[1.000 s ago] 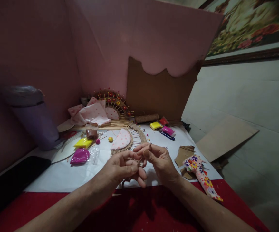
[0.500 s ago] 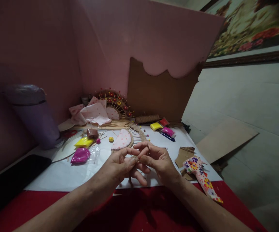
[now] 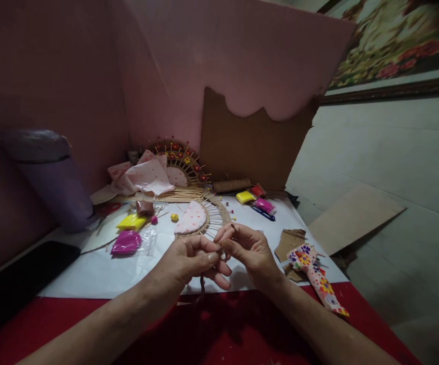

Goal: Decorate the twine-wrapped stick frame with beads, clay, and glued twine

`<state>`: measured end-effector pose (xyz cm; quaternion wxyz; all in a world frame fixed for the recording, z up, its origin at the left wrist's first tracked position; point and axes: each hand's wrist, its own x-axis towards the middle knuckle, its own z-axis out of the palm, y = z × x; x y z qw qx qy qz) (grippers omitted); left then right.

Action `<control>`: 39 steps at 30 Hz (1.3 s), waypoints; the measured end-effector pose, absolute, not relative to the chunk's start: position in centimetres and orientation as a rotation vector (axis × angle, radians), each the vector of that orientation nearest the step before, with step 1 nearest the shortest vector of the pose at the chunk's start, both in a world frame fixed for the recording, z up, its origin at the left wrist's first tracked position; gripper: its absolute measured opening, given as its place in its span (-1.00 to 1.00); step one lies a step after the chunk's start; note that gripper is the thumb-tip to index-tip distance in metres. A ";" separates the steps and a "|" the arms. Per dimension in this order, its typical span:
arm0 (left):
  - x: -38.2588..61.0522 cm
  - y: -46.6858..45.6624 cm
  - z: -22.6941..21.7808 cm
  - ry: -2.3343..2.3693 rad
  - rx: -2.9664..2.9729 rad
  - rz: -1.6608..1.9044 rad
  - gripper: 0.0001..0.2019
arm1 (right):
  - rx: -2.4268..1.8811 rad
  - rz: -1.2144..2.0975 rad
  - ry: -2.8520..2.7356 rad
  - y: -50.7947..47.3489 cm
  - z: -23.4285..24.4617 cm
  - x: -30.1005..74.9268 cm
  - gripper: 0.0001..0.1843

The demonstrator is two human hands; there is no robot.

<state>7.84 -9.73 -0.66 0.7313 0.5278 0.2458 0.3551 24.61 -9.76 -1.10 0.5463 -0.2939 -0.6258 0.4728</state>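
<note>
My left hand (image 3: pixel 193 257) is in a pinch, thumb against forefinger, with a thin brown strand (image 3: pixel 203 288) hanging below it. Close by on the right, my right hand (image 3: pixel 250 252) is also pinched, and a small dark brown bit shows at its fingertips. Whether both hold one strand, I cannot tell. Just beyond the hands lies a half-round fan-like piece (image 3: pixel 219 209) of thin sticks, with a pink dotted fabric pad (image 3: pixel 192 218) at its centre. Its near part is hidden by my hands.
Magenta (image 3: pixel 126 242), yellow (image 3: pixel 131 221) and brown (image 3: pixel 144 208) clay packets lie left. A twine roll (image 3: pixel 230 186), more packets and a blue pen (image 3: pixel 264 213) are behind. Flowered fabric object (image 3: pixel 320 276) lies right; black slab (image 3: pixel 25 274) and purple container (image 3: pixel 58 187) stand left.
My fingertips have drawn slightly apart, the right hand moving a little to the right. Both hands keep their pinch, and the strand still hangs beneath the left. The view has shifted slightly.
</note>
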 end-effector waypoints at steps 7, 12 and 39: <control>7.7 -9.6 -0.7 0.540 1.201 0.760 -0.80 | -0.651 1.290 -1.402 -9.6 -1.5 24.6 -0.75; 7.7 -9.6 -0.8 0.534 1.202 0.765 -0.79 | -0.651 1.222 -1.447 -9.8 -1.3 24.4 -0.80; 7.8 -9.9 -0.4 0.542 1.073 0.740 -0.68 | -0.634 1.127 -1.328 -9.0 -1.7 24.9 -0.85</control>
